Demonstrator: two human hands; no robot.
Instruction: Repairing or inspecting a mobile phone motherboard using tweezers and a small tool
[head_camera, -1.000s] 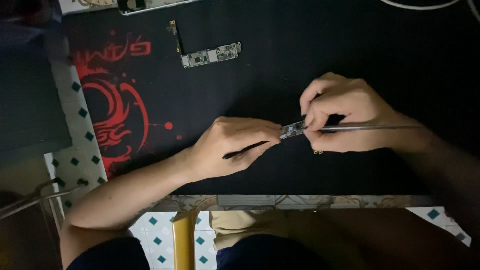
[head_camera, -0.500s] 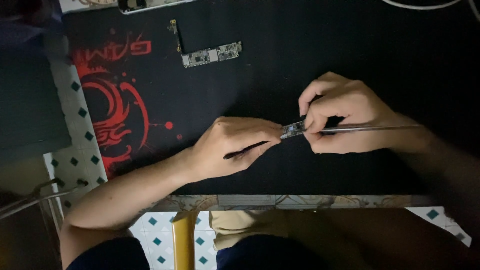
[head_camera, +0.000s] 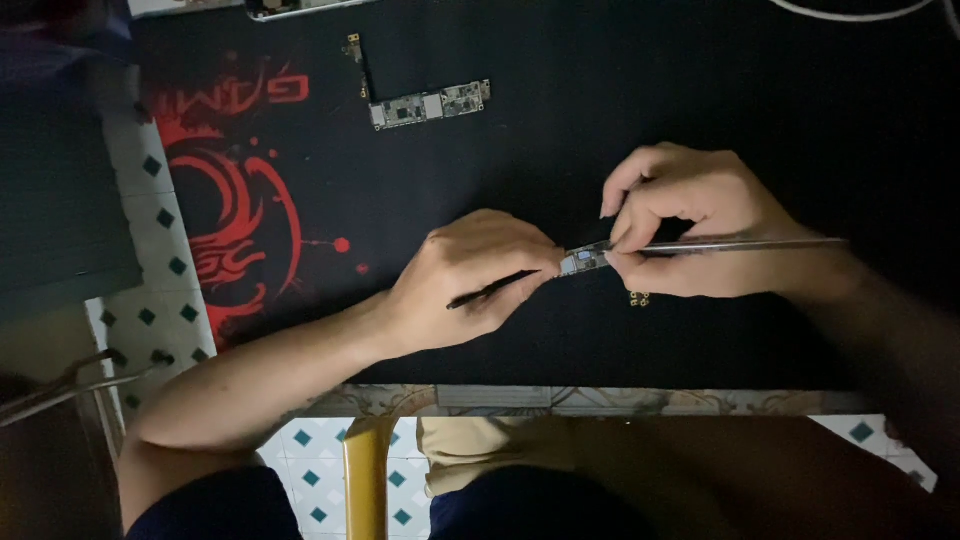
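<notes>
Over the black mat (head_camera: 560, 150) on the bench, left hand (head_camera: 470, 285) fingers pinch a small circuit board (head_camera: 580, 262); right hand (head_camera: 690, 235) grips metal tweezers (head_camera: 740, 244) touching it; probing looks underway; the next touch needs steadiness.

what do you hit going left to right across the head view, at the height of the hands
red design on the mat → left hand → small circuit board piece → right hand → tail end of the metal tweezers
</notes>
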